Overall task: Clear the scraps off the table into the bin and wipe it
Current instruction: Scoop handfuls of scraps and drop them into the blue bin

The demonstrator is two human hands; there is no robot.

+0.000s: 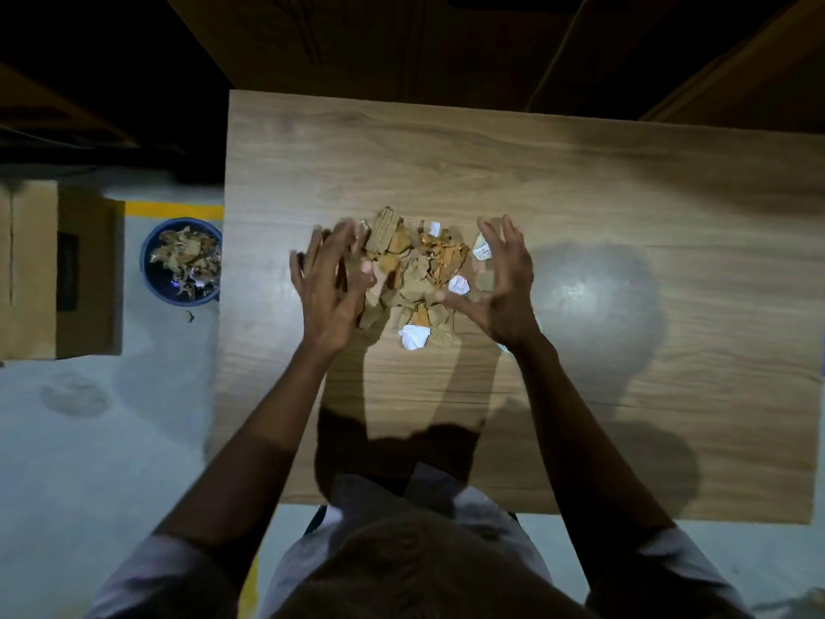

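A heap of brown cardboard scraps (413, 270) mixed with a few crumpled white paper bits lies in the middle of the wooden table (580, 194). My left hand (328, 283) sits at the heap's left side, fingers spread and slightly curved, blurred. My right hand (502, 283) is at the heap's right side, fingers spread, thumb pointing toward the scraps. Neither hand holds anything. A round blue bin (154, 279) stands on the floor left of the table, partly filled with similar scraps.
A cardboard box (58, 270) stands on the floor left of the bin. One small scrap (190, 315) lies on the floor beside the bin. Large cardboard boxes (402, 42) stand in the dark behind the table's far edge.
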